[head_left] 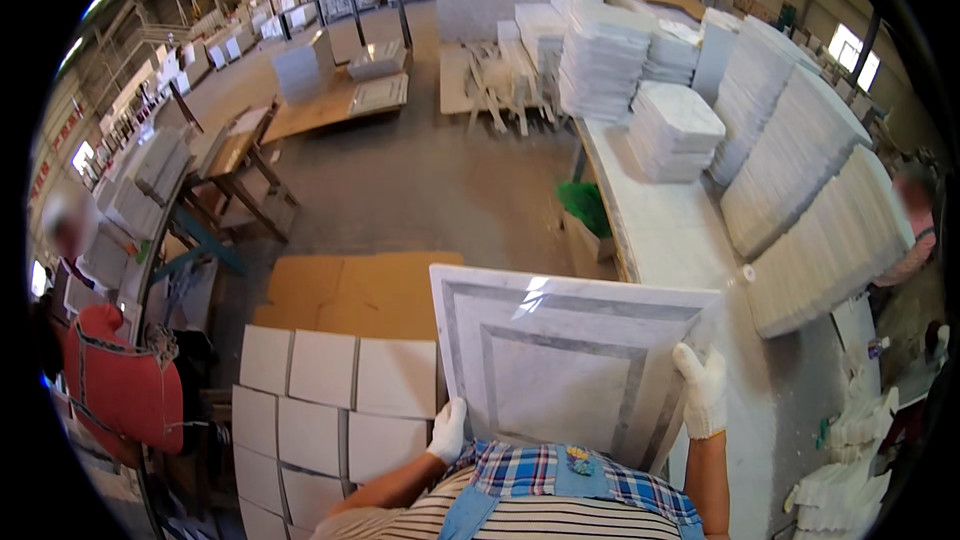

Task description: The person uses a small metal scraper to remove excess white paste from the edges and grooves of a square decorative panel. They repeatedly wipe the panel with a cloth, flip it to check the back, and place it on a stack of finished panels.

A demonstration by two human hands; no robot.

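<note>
A large square stone tile (560, 365), white with two grey inlaid frames, is held up tilted in front of my body. My left hand (449, 428), in a white glove, grips its left edge low down, close to my apron. At the right edge my gloved right hand (703, 390) has hold of it, with the thumb over the face and the fingers partly hidden behind. The tile's lower edge is hidden by my plaid apron (560, 470). Light glints off its polished face near the top.
On my right runs a long workbench (675, 230) bearing tall stacks of white tiles (675, 130). To my left, white square pieces (390, 375) lie in rows beside flat cardboard (340, 290). A co-worker in red (115, 380) is at far left; another person (910, 230) is at right.
</note>
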